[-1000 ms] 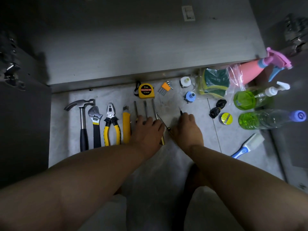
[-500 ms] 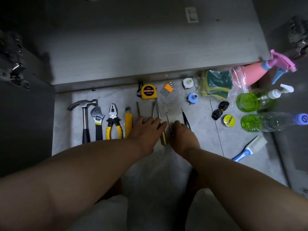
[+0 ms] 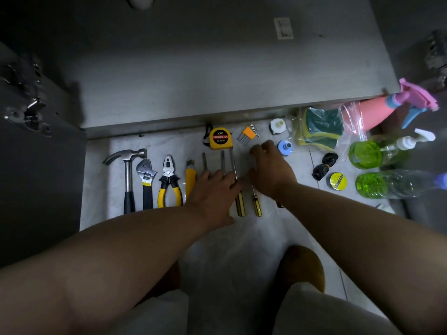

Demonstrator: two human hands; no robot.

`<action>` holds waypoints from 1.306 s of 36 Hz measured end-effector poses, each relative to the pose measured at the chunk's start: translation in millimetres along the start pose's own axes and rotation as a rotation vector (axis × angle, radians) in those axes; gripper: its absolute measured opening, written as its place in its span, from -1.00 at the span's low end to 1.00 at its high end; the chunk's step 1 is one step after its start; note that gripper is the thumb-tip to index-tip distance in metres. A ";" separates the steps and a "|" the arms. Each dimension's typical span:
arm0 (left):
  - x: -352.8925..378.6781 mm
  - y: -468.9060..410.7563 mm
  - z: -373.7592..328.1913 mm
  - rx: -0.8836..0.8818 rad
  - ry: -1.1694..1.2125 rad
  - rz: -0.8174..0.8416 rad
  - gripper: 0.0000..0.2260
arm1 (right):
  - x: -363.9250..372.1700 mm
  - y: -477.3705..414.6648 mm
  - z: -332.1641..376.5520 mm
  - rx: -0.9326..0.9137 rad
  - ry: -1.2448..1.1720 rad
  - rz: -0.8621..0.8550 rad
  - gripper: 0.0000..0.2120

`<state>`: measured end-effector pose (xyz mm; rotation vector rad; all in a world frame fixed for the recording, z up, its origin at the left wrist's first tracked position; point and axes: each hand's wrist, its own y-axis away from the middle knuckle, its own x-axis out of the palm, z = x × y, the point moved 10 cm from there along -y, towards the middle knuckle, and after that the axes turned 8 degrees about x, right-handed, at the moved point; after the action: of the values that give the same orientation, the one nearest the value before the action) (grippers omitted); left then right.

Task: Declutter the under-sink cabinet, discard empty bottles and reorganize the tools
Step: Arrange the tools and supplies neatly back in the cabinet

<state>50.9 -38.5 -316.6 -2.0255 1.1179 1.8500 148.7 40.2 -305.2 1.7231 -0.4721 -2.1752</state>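
Dim tiled floor (image 3: 101,189) right in front of the open under-sink cabinet (image 3: 217,81), and the tools are lined up in a pretty tidy row: hammer (image 3: 128,180), wrench (image 3: 146,182), pliers (image 3: 169,184), utility knife (image 3: 190,180), then the screwdrivers (image 3: 240,206), with the tape measure (image 3: 220,139) just above their tips. The screwdrivers are what's getting sorted right now, I'd say. They look light and stiff, thin steel shafts with smooth yellow plastic handles, so my guess is they'll roll or skate on tile if nudged sideways. Best place to take one is the fat handle end nearest the person, not the skinny shaft. Left hand (image 3: 215,189) lies flat across them, fingers straight and close together, resting on the shafts, so that grip is spread out and not wrapped round anything. Two handles poke out just right of it, side by side. Right hand (image 3: 271,170) is up past the smallest driver, near the hex keys (image 3: 249,134) and the blue cap (image 3: 285,147), fingers loosely bent. It's a bit blurred, but I see nothing in that grip. Green bottles (image 3: 377,153) and the sponge bag (image 3: 319,128) sit well off to the right.
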 end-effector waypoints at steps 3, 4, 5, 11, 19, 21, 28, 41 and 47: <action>-20.0 -2.0 16.9 -0.036 0.034 -0.122 -0.31 | -2.3 -23.5 17.3 -0.065 0.012 0.038 -0.37; -28.3 -3.8 25.8 -0.061 0.041 -0.164 -0.36 | -0.5 -30.2 20.4 -0.068 0.030 0.059 -0.33; -35.8 -6.5 35.7 -0.094 0.046 -0.196 -0.37 | 2.4 -35.6 21.8 -0.064 0.061 0.080 -0.29; -33.3 -21.9 78.1 -0.238 0.067 -0.039 -0.16 | 15.6 -40.0 13.6 0.011 0.216 0.078 -0.19; -30.2 -34.5 76.7 -0.226 0.127 0.046 -0.11 | 7.3 -37.6 6.9 -0.023 0.340 -0.002 -0.22; -32.4 -39.5 76.9 -0.231 0.154 0.058 -0.11 | 7.7 -38.7 4.2 -0.019 0.342 0.024 -0.20; -37.0 -46.8 77.7 -0.236 0.187 0.026 -0.21 | -1.7 -34.3 -1.2 0.009 0.224 0.010 -0.31; -52.3 32.2 115.5 -0.090 -0.060 0.147 -0.69 | 52.5 54.8 -1.8 0.109 0.009 0.211 -0.70; -48.2 84.0 122.6 -0.285 0.073 0.098 -0.68 | 57.1 69.7 7.2 0.255 -0.041 0.261 -0.71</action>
<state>-94.3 -5.8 -269.3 -2.2427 1.0397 2.1041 132.7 -47.2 -321.9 1.6332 -0.9637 -2.0353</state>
